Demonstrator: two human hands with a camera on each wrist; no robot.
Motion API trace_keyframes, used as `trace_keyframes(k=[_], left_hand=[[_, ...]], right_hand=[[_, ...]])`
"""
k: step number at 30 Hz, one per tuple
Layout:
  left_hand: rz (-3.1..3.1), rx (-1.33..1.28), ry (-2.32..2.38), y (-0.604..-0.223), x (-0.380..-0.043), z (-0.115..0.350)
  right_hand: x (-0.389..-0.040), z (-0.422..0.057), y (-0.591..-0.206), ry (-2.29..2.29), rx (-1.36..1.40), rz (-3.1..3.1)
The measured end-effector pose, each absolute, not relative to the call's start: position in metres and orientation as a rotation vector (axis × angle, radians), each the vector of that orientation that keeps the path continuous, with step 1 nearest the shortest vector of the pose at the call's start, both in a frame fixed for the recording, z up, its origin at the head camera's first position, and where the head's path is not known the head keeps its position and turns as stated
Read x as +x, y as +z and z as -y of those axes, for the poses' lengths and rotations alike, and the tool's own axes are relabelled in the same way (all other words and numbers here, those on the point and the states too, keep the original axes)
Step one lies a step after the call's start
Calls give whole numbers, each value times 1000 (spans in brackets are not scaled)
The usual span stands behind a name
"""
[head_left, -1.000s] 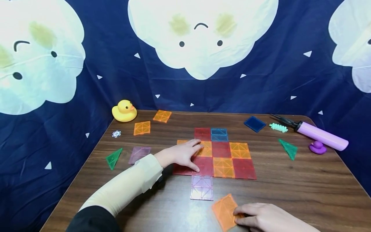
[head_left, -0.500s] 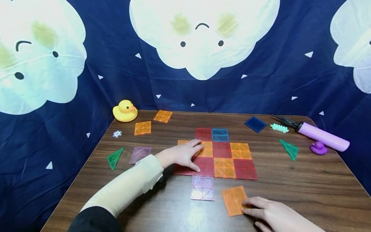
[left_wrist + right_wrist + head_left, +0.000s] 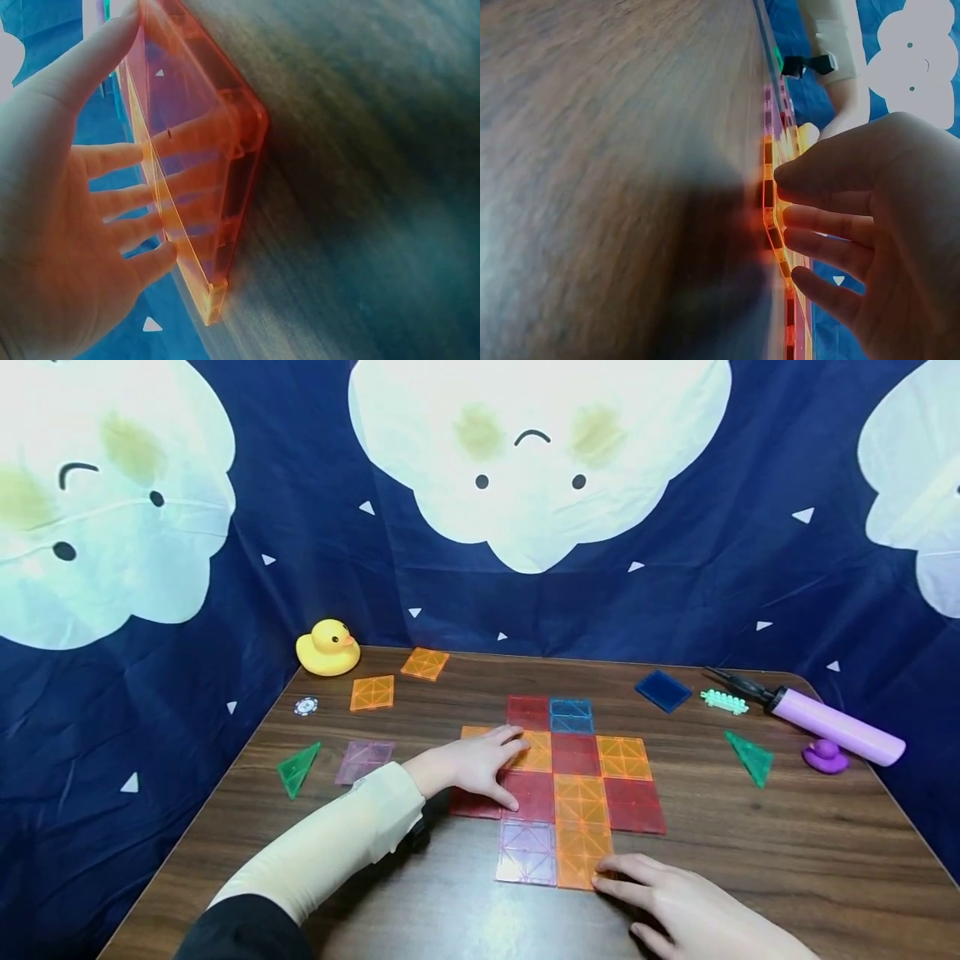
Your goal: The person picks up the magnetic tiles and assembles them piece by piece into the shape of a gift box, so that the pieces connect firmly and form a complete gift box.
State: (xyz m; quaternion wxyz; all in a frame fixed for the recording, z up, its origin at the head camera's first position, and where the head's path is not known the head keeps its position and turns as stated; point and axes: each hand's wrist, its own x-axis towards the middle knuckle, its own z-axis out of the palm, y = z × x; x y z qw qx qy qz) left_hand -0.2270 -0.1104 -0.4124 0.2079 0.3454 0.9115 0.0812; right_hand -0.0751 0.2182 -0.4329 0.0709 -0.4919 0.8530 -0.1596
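Observation:
Translucent square magnetic tiles lie flat, edge to edge, mid-table. My left hand point(image 3: 476, 764) rests with spread fingers on their left side, over a red tile point(image 3: 536, 797) and orange ones. In the left wrist view, the left hand's point(image 3: 82, 225) fingers are nearly straight along the tiles. At the front, an orange tile point(image 3: 581, 847) lies beside a pale purple tile point(image 3: 527, 850), below another orange one. My right hand point(image 3: 671, 893) has its fingertips at that front orange tile's lower right corner. The right wrist view shows the right hand's point(image 3: 892, 210) loosely extended fingers at the tile's edge.
Loose on the table are two orange tiles point(image 3: 372, 692), a purple tile point(image 3: 365, 762), green triangles point(image 3: 300, 768) and a dark blue tile point(image 3: 663, 691). A yellow duck point(image 3: 328, 649) stands back left. At right are a pink pump point(image 3: 836, 725) and a small purple duck point(image 3: 825, 757).
My right hand has moved the orange tile up and left, from loose and tilted to flat against the pale purple tile and the orange one above. The left hand has stayed in place.

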Motion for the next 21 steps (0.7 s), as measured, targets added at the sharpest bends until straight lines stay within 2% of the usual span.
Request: trace_keyframes(k=[6,11,21], left_hand=[[-2544,973,234,-417,-229,111],[-2545,980,242,-417,-230,111],[-2548,960,282,-418,-227,112]], right_hand=[[-75,-214,-428,-458,-1376,-2566],[-77,-212,-428,-481,-1443,-2634],[-85,-210,-429,-720,-1378,-2581]])
